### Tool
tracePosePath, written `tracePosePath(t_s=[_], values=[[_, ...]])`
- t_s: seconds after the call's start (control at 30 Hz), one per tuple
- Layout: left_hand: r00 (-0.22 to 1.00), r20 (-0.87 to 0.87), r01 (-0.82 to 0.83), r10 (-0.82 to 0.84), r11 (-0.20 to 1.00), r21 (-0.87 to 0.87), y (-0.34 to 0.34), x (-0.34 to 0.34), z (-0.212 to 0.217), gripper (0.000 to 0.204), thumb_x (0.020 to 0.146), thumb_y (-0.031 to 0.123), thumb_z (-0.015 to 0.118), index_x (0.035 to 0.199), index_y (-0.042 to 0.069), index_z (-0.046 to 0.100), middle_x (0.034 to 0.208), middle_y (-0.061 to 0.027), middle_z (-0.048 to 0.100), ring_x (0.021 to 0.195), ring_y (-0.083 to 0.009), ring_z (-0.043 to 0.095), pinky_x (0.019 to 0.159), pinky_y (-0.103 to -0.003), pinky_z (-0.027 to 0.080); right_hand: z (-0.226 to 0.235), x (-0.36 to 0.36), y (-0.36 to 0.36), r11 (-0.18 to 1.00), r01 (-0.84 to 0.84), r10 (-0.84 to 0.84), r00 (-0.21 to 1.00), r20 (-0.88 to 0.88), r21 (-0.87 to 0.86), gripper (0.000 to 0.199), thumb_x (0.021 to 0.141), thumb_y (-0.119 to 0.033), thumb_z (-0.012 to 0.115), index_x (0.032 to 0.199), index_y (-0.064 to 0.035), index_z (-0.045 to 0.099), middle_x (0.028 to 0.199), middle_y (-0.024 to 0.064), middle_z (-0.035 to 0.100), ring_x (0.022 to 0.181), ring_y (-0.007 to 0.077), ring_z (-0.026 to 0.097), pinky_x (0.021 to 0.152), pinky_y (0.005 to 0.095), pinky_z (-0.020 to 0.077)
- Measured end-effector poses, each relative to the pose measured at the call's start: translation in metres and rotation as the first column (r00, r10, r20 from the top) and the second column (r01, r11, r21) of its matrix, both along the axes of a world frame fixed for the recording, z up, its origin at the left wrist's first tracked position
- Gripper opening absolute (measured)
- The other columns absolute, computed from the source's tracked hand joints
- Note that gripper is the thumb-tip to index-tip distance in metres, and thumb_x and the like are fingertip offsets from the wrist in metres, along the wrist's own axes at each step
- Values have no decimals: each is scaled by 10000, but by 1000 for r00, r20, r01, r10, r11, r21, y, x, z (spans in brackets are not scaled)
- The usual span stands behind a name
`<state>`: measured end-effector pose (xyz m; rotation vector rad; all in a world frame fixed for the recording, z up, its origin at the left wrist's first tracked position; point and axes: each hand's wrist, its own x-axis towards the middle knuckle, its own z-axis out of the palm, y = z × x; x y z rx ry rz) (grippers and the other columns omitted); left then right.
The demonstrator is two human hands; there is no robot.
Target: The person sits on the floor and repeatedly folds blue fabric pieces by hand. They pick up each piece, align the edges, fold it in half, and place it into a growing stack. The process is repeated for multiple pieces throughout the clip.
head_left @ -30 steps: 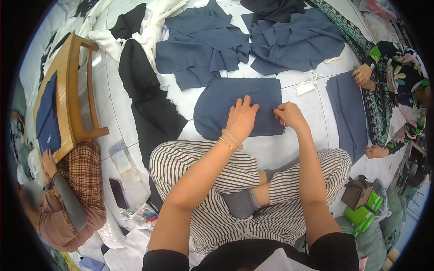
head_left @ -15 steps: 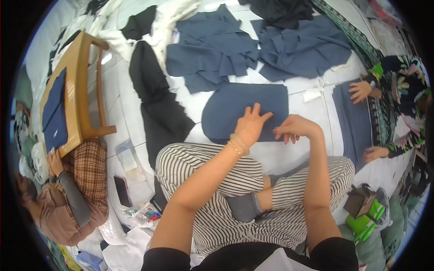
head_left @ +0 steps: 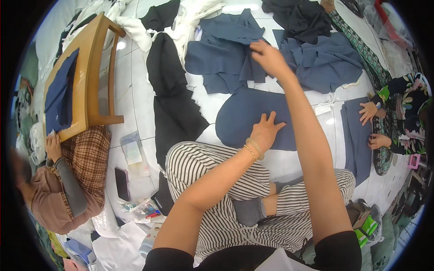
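"On the white tiled floor (head_left: 140, 106), before the striped trousers (head_left: 208, 167), we still find the rounded dark-blue panel (head_left: 242, 110), don't we?"

"We do. Our left hand (head_left: 264, 131) rests on it, fingers spread, much as half a second ago."

"And our right hand (head_left: 270, 58)?"

"That one is no longer at the panel's right edge, its place a moment ago. Now we see it stretched forward, fingertips over the right side of a heap of dark-blue pieces (head_left: 217, 56), the forearm crossing above the panel's right end."

"Are those fingers pinching anything?"

"We cannot tell; they are too small to show whether they grip the cloth."

"What about the co-worker's hands (head_left: 369, 113) on our right?"

"We see them closer together than before, along the folded dark-blue cloth (head_left: 357, 140): the farther one spreads its fingers over it, the nearer one sits at its edge."
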<state>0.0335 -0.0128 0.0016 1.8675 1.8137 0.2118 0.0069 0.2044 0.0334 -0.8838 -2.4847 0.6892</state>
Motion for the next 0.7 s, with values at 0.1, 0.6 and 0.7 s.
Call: tracePosePath(t_s=[0.1, 0.6, 0.7], values=[[1000, 11, 0, 0, 1000, 2, -2, 0, -2, 771, 718, 109, 811, 1410, 306, 534, 1330, -106, 397, 1159, -314, 490, 852, -371, 593, 61, 21, -3, 914, 14, -113, 969, -221, -405, 340, 898, -197, 622, 1168, -1, 690, 1140, 130, 714, 1082, 225, 656, 922, 292, 491], [1000, 4, -30, 29, 992, 121, -1, 0, -8, 342, 840, 73, 611, 1169, 120, 688, 1364, -116, 455, 1119, -334, 517, 816, -413, 588, 8, 241, -89, 304, 516, -569, 773, 282, -801, 403, 902, -322, 667, 973, 74, 696, 925, 148, 697, 795, 217, 684, 678, 336, 549], [994, 105, -31, 27, 999, 42, 1, -5, -5, 475, 732, 86, 755, 1196, 137, 667, 1278, -135, 480, 1153, -325, 499, 845, -414, 578, 21, 236, -96, 348, 509, -197, 861, 469, -787, 397, 901, -315, 665, 950, 76, 722, 897, 154, 732, 787, 220, 719, 645, 311, 564]])
